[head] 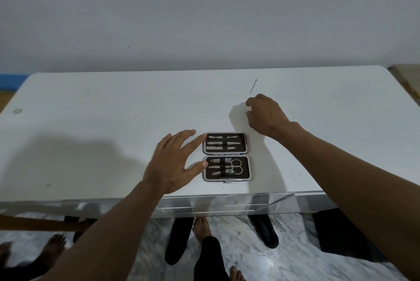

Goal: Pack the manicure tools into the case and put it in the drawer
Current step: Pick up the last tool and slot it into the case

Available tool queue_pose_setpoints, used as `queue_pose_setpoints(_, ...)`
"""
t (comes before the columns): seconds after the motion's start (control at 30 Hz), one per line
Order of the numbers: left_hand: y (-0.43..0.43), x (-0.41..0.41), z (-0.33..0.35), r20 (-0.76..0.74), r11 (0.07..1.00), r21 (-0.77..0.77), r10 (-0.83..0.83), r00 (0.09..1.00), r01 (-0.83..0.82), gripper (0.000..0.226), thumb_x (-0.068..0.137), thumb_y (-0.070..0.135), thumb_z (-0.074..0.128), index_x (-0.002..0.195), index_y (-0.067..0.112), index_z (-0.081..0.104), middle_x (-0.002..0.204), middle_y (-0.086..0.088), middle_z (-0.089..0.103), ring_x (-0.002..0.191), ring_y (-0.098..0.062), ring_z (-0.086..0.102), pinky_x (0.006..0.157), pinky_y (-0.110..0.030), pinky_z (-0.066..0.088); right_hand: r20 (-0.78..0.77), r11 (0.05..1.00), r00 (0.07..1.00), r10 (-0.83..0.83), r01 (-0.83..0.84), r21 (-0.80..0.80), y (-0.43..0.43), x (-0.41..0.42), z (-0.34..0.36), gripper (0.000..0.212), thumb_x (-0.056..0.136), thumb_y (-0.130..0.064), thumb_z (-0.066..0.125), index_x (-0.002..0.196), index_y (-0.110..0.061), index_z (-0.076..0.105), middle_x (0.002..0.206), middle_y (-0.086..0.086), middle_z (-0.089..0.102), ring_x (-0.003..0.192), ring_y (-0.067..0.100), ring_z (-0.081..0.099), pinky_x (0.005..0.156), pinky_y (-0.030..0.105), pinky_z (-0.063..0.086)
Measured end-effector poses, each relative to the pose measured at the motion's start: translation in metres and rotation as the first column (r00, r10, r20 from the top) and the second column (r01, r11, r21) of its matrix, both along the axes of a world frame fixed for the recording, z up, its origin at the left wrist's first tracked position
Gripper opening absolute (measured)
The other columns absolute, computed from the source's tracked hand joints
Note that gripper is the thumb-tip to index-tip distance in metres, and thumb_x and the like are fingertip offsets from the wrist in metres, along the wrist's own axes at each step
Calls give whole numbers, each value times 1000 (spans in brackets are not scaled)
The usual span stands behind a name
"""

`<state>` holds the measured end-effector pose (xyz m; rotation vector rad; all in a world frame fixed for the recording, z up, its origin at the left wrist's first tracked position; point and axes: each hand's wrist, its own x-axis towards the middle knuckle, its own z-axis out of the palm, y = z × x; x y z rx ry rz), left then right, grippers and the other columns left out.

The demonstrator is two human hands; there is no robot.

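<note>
An open manicure case lies flat on the white table, near the front edge. Its far half holds several flat metal tools. Its near half holds clippers and scissors. My left hand rests at the case's left side, fingers spread, with fingertips touching the rim of both halves. My right hand hovers beyond the case to the right, fingers curled downward, nothing visible in it. A thin dark tool lies loose on the table just beyond that hand.
A transparent drawer front runs under the table's front edge. Bare feet and dark shapes stand on the marbled floor below. A wall rises behind the table. A small stain marks the far left.
</note>
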<state>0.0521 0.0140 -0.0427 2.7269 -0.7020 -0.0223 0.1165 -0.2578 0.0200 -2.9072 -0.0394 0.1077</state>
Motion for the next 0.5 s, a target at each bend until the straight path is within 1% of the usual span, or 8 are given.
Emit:
queue_pose_setpoints(0.07, 0, 0, 0, 1, 1000, 2, 2, 1000, -2, 66, 90, 70, 29, 150, 42, 21, 156, 8, 30, 144, -12, 24, 119, -42, 14, -32, 999, 999, -15, 14, -34, -4, 10, -2, 33, 89, -6, 48, 120, 2, 55, 123, 22, 56, 112, 40, 53, 94, 42, 47)
queue_pose_setpoints(0.17, 0, 0, 1, 0, 1000, 0, 4, 1000, -4, 66, 90, 69, 32, 150, 42, 22, 155, 10, 30, 144, -10, 23, 120, -41, 14, -62, 997, 998, -4, -1, -81, -4, 24, -3, 35, 85, 0, 46, 119, 4, 53, 133, 22, 50, 117, 41, 48, 94, 43, 45)
queue_pose_setpoints(0.27, 1, 0, 3, 0, 1000, -2, 7, 1000, -7, 66, 90, 67, 35, 150, 42, 23, 155, 11, 29, 144, -8, 22, 120, -38, 11, -91, 992, 996, -12, 1, -125, -2, 37, -2, 40, 83, 3, 44, 122, 3, 49, 141, 19, 44, 122, 42, 43, 95, 46, 44)
queue_pose_setpoints(0.3, 1, -1, 3, -1, 1000, -3, 9, 1000, -9, 65, 90, 67, 36, 149, 42, 24, 155, 11, 29, 144, -8, 22, 120, -38, 11, -93, 989, 996, -16, 3, -148, -1, 41, -2, 40, 83, 3, 45, 122, 3, 49, 140, 18, 45, 121, 42, 42, 94, 47, 45)
queue_pose_setpoints(0.37, 0, 0, 4, -3, 1000, 0, 13, 1000, -13, 65, 90, 67, 36, 149, 43, 24, 155, 11, 30, 144, -9, 23, 120, -39, 13, -78, 981, 997, 0, -15, -193, 0, 47, -3, 34, 83, 4, 47, 116, 4, 53, 129, 19, 53, 117, 39, 45, 90, 46, 46)
queue_pose_setpoints(0.43, -1, 0, 4, -5, 1000, 0, 18, 1000, -18, 65, 90, 67, 36, 149, 43, 25, 155, 11, 31, 144, -9, 23, 119, -40, 14, -49, 974, 998, 39, -48, -221, 3, 50, -5, 28, 82, 8, 46, 107, 6, 57, 116, 23, 59, 109, 39, 52, 88, 42, 46)
queue_pose_setpoints(0.5, -2, -1, 4, -6, 1000, -1, 20, 1000, -20, 64, 90, 67, 36, 149, 43, 25, 155, 11, 30, 144, -9, 23, 119, -40, 13, -24, 969, 998, 57, -61, -241, 5, 50, -4, 25, 81, 14, 45, 98, 7, 60, 105, 27, 64, 99, 40, 59, 79, 38, 45)
